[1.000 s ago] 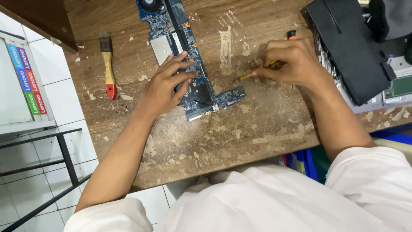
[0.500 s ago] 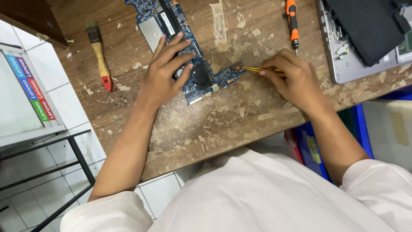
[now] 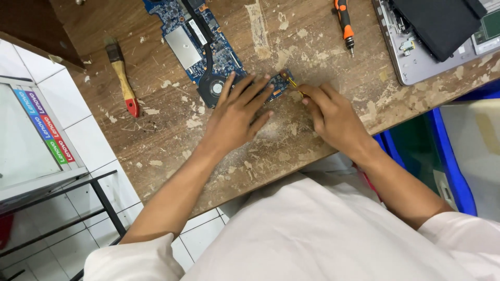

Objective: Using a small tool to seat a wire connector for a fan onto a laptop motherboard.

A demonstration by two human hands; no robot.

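Both hands (image 3: 237, 112) on circuit board (image 3: 208, 47), near table edge (image 3: 291, 166)

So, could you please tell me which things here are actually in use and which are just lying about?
In use:
- blue circuit board, under left hand
- yellow-handled tool, in right hand

Lying about:
- brush
- orange screwdriver
- opened laptop

The lower end of the blue circuit board (image 3: 200, 39) is covered by the left hand (image 3: 237, 112), and its upper end is cut off by the top edge. Most of the thin yellow tool (image 3: 291, 83) is concealed within the right hand (image 3: 333, 117). The opened laptop base (image 3: 416, 65) is cropped at the upper right.
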